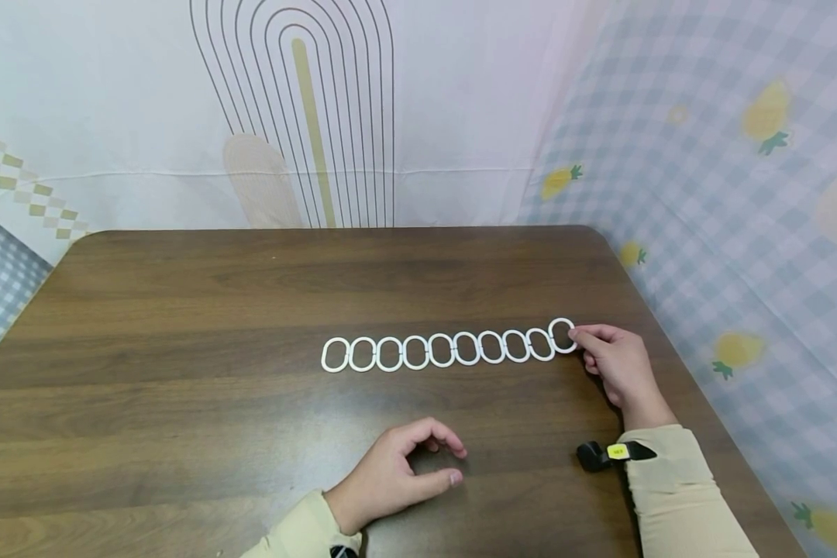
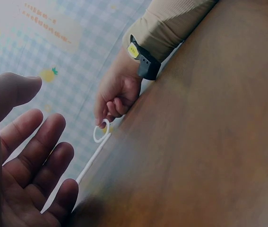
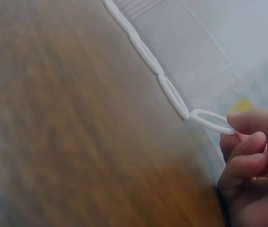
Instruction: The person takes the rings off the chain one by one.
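Note:
A row of several white oval rings (image 1: 416, 366) lies side by side across the middle of the table. At its right end my right hand (image 1: 617, 360) pinches the last white ring (image 1: 562, 320) between thumb and forefinger. That ring is raised and tilted against the others in the right wrist view, its near end right at the neighbouring ring (image 3: 171, 97). My left hand (image 1: 404, 469) hovers over the table in front of the row, fingers loosely bent and apart, holding nothing. In the left wrist view its palm and spread fingers show.
The brown wooden table (image 1: 181, 434) has rounded far corners. A patterned white cloth (image 1: 460, 116) hangs behind it, and a blue checked cloth (image 1: 704, 194) stands along the right edge. A black wrist camera strap (image 1: 617, 452) sits on my right sleeve.

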The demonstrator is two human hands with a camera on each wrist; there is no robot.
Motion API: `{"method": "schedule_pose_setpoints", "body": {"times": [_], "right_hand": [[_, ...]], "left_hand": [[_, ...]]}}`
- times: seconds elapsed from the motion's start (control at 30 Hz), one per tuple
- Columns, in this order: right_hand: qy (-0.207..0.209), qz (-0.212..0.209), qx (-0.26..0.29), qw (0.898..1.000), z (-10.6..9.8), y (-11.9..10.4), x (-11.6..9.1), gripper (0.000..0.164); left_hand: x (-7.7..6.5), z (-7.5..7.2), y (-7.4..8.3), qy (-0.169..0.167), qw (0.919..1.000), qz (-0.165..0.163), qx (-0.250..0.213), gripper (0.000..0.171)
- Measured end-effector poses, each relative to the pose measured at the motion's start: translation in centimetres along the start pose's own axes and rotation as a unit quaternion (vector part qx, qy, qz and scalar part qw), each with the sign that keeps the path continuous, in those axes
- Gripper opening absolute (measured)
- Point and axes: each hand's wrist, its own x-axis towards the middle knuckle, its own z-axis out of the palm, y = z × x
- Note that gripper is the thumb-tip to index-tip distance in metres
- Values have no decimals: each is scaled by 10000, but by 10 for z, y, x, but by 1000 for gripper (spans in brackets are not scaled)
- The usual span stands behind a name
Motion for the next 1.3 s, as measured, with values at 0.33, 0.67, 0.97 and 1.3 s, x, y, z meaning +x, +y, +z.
{"method": "schedule_pose_setpoints", "body": {"times": [0.33,0.67,0.97,1.3], "right_hand": [[-12,27,16,10000,0,-1,-1,16],[-13,24,133,9999,0,-2,-1,14],[9,18,43,10000,-1,-1,-1,15],[67,20,118,9999,-1,0,0,8]], "left_hand": [[0,-1,1,23,9999,93,53,19],[1,-1,1,-14,10000,18,40,19],[0,-1,1,-19,10000,-12,4,20],[0,-1,3,7,10000,51,-10,19]]}}
